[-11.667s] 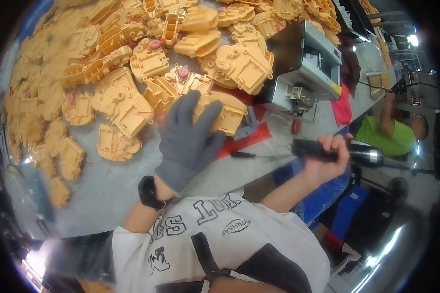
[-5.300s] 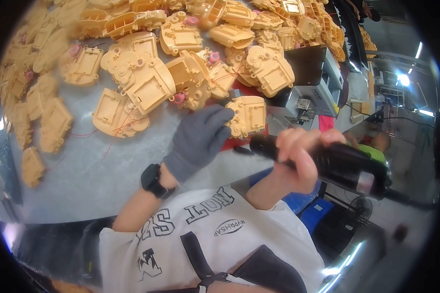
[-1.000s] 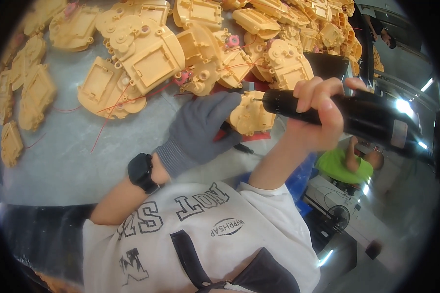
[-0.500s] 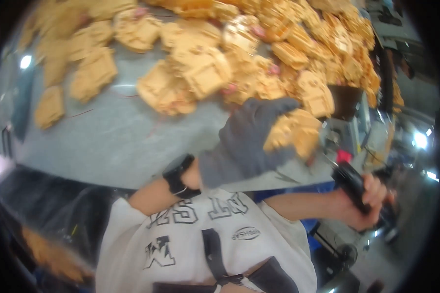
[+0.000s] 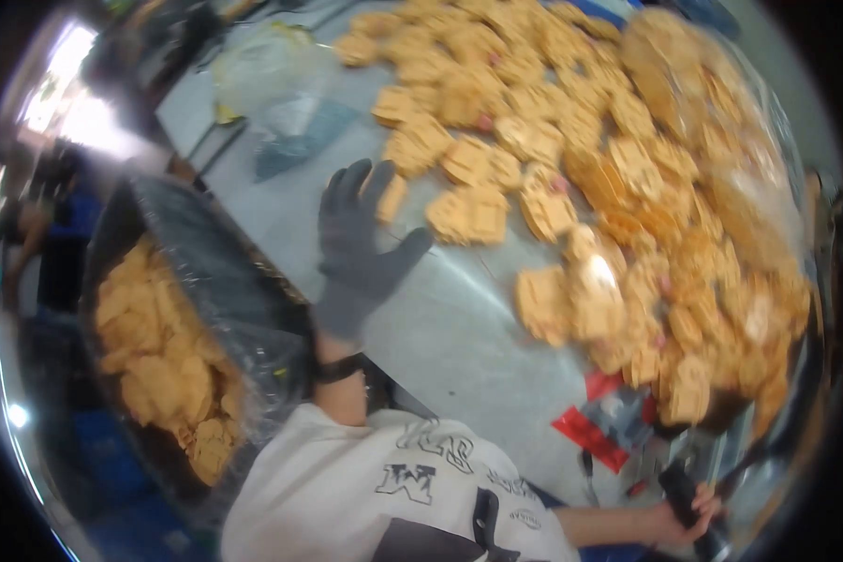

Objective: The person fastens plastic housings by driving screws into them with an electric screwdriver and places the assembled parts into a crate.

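Note:
My left hand (image 5: 358, 258), in a grey glove with a black band at the wrist, is held over the grey table (image 5: 431, 347) with its fingers spread and nothing in it. Close to its fingertips lie yellow-orange moulded plastic parts (image 5: 468, 215), the nearest partly behind the fingers. At the lower right my bare right hand (image 5: 688, 520) is wrapped round the thick black handle of what looks like an electric screwdriver (image 5: 681, 495). Its tip is hard to make out.
A black-lined bin (image 5: 272, 347) on the left holds similar parts (image 5: 159, 347). Many more are heaped on the table, with a clear bag (image 5: 712, 103) of them at the far right. Clear plastic bags (image 5: 290, 94) lie at the far left. A red-and-grey packet (image 5: 609, 421) rests near the right hand.
The view has swung left, bringing the bin into sight. My left hand has let go of the plastic part it held and moved left, its fingers now spread. The right hand still grips the tool.

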Demonstrator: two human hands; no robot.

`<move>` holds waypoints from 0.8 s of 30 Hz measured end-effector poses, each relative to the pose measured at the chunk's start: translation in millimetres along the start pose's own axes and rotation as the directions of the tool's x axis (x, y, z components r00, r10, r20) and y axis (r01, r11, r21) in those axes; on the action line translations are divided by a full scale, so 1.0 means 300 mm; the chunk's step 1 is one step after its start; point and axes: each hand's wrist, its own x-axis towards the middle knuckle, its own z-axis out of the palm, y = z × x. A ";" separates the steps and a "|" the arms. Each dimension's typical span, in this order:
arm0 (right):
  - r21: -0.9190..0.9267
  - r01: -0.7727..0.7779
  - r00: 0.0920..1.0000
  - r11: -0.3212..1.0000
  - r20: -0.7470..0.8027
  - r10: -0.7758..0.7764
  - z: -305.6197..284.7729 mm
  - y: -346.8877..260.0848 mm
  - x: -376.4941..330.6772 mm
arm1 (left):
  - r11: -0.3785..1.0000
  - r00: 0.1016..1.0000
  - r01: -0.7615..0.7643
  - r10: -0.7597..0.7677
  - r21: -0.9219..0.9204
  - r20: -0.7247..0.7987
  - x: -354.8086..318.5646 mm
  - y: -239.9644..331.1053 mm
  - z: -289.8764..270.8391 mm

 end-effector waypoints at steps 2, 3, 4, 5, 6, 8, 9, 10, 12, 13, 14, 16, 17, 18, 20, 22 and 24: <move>-0.138 0.139 0.940 0.981 -0.294 -0.175 0.226 0.041 -0.043 | 0.940 0.971 0.201 -0.155 0.277 -0.181 0.030 -0.111 0.142; -0.071 0.135 0.950 0.988 -0.274 -0.149 0.244 0.052 -0.028 | 0.889 0.949 0.314 -0.296 0.335 -0.104 0.024 -0.156 0.190; -0.083 0.101 0.941 0.991 -0.315 -0.122 0.211 0.068 -0.025 | 0.821 0.898 0.414 -0.440 0.392 -0.027 0.019 -0.198 0.216; -0.108 0.058 0.930 0.992 -0.356 -0.094 0.157 0.080 -0.022 | 0.852 0.910 0.397 -0.413 0.342 -0.030 0.004 -0.226 0.205; -0.139 0.012 0.916 0.990 -0.396 -0.067 0.116 0.087 -0.013 | 0.880 0.923 0.376 -0.384 0.291 -0.030 -0.020 -0.234 0.184; -0.130 -0.047 0.932 0.990 -0.361 -0.004 0.050 0.105 -0.002 | 0.827 0.833 0.515 -0.545 0.226 0.096 -0.016 -0.172 0.119; -0.105 -0.062 0.958 0.993 -0.284 0.030 -0.036 0.104 0.011 | 0.796 0.781 0.572 -0.602 0.198 0.164 -0.001 -0.139 0.102; -0.078 -0.083 0.977 0.993 -0.204 0.065 -0.070 0.113 0.023 | 0.792 0.788 0.555 -0.599 0.256 0.142 0.004 -0.119 0.109; -0.055 -0.106 0.977 0.993 -0.190 0.094 -0.102 0.125 0.027 | 0.772 0.754 0.631 -0.632 0.068 0.180 0.002 -0.086 0.096; -0.019 -0.122 0.975 0.992 -0.192 0.116 -0.090 0.134 0.031 | 0.769 0.754 0.635 -0.637 0.070 0.158 -0.018 -0.095 0.107; 0.014 -0.137 0.972 0.990 -0.192 0.137 -0.073 0.141 0.032 | 0.784 0.790 0.613 -0.609 -0.096 0.077 -0.053 -0.118 0.138; 0.080 -0.163 0.964 0.983 -0.201 0.176 -0.028 0.159 0.028 | 0.794 0.815 0.554 -0.578 -0.251 -0.027 -0.078 -0.103 0.173; 0.104 -0.172 0.959 0.980 -0.210 0.191 0.002 0.162 0.023 | 0.734 0.797 0.521 -0.601 -0.435 -0.058 -0.073 -0.065 0.191; 0.112 -0.176 0.953 0.978 -0.229 0.198 0.022 0.150 0.017 | 0.645 0.778 0.469 -0.625 -0.604 -0.063 -0.063 0.000 0.171; 0.105 -0.167 0.945 0.980 -0.268 0.190 0.084 0.145 -0.007 | 0.607 0.899 0.397 -0.410 -0.689 0.156 -0.035 0.194 0.093; 0.000 -0.065 0.932 0.998 -0.357 0.061 0.150 0.122 -0.034 | 0.610 0.952 0.254 -0.024 -0.750 0.304 -0.051 0.372 0.122; 0.001 -0.108 0.979 0.994 -0.175 0.107 0.024 0.059 -0.013 | 0.565 0.867 0.267 0.212 -0.781 0.450 -0.111 0.508 0.179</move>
